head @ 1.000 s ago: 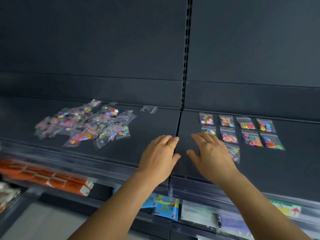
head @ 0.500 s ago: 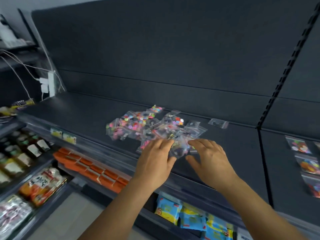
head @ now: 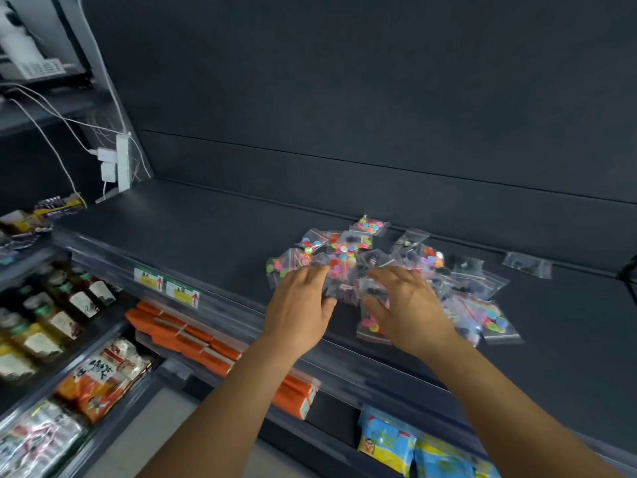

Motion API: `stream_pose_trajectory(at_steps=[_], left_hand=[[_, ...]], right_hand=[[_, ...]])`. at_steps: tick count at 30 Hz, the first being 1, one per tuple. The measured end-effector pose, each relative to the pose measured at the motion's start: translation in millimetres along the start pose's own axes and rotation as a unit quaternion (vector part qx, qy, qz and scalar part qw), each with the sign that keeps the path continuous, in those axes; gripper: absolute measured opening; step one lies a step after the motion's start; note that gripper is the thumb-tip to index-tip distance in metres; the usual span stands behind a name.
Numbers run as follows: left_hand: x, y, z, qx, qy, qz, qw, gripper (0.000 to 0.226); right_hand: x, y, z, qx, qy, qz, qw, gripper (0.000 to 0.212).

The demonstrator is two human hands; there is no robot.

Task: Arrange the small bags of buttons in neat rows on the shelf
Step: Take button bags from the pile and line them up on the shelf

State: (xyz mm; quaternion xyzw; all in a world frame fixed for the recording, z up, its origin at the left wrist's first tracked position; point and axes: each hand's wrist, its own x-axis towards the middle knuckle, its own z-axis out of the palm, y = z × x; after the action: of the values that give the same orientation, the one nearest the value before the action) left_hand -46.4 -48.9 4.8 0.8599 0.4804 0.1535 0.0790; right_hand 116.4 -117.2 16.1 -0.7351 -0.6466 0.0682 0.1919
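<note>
Clear plastic, multicoloured contents: a loose pile of small button bags heaped in disorder on the dark grey shelf, toward its right and close to the back panel. Left hand: palm down at the pile's near left edge, fingers loosely extended and fingertips on the bags; whether any bag is gripped cannot be told. Right hand: palm down over the pile's near middle, fingers spread and slightly bent, touching the bags beneath; no pinch visible. One stray bag lies apart to the right of the heap, flat on the shelf, its contents dark. Shelf front: clear rail carrying two price labels with red arrows. Lower shelves: orange packets, bottled drinks at left, blue and yellow packs below right. Far left: white power strip with plugs and trailing white cables.
</note>
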Motion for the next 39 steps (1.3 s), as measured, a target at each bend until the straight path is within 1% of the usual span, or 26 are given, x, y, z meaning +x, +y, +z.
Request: stream_pose_trajectory(at_steps=[4,8,12,15,19,23,25,27,30,32,35,37,39], left_hand=[[16.4,-26.5,4.2,-0.002,0.011,-0.022,1.0,0.056],[33.2,-43.7,6.8,-0.01,0.008,-0.048,0.999,0.055],[51.1,-57.6,9.3,0.012,-0.016,-0.079,0.997,0.067],[58.7,-66.5,11.3,0.018,-0.032,-0.094,0.995,0.067],[62.5,-73.7,15.0,0.01,-0.039,-0.099,0.994,0.061],[65.5,-76.7,14.0,-0.014,-0.018,-0.121,0.992,0.059],[67.5,-78.4,12.2,-0.012,0.001,-0.121,0.993,0.059],[68.2,-79.3,10.2,-0.008,0.008,-0.121,0.993,0.052],[66.4,-79.9,8.6,-0.017,0.022,-0.121,0.992,0.027],[64.0,-79.5,8.0,-0.036,0.032,-0.127,0.991,0.017],[60.6,-77.6,5.4,-0.063,0.035,-0.128,0.989,0.013],[58.5,-74.7,0.0,-0.082,0.045,-0.122,0.988,0.013],[57.6,-71.2,-6.6,-0.109,0.065,-0.119,0.985,0.015]], right_hand=[[30.1,-11.2,15.2,0.007,-0.016,-0.024,1.0,0.052],[60.1,-16.4,31.1,0.009,-0.054,-0.038,0.998,0.055],[86.2,-15.5,43.6,-0.007,-0.08,-0.035,0.996,0.054],[98.3,-15.0,47.1,-0.009,-0.099,-0.031,0.995,0.051],[107.6,-14.7,51.3,-0.018,-0.102,-0.029,0.994,0.044],[111.3,-17.9,50.7,-0.013,-0.099,-0.005,0.995,0.051],[111.1,-19.4,49.1,0.001,-0.088,0.005,0.996,0.051],[110.8,-19.2,48.3,0.028,-0.072,0.019,0.997,0.045],[108.9,-17.8,47.5,0.057,-0.051,0.03,0.997,0.029],[106.8,-17.5,46.1,0.074,-0.034,0.032,0.996,0.019],[102.5,-16.9,43.5,0.075,-0.02,0.041,0.996,0.01],[99.2,-18.2,40.3,0.087,-0.018,0.049,0.995,0.006],[95.2,-20.7,35.6,0.112,0.002,0.05,0.992,0.003]])
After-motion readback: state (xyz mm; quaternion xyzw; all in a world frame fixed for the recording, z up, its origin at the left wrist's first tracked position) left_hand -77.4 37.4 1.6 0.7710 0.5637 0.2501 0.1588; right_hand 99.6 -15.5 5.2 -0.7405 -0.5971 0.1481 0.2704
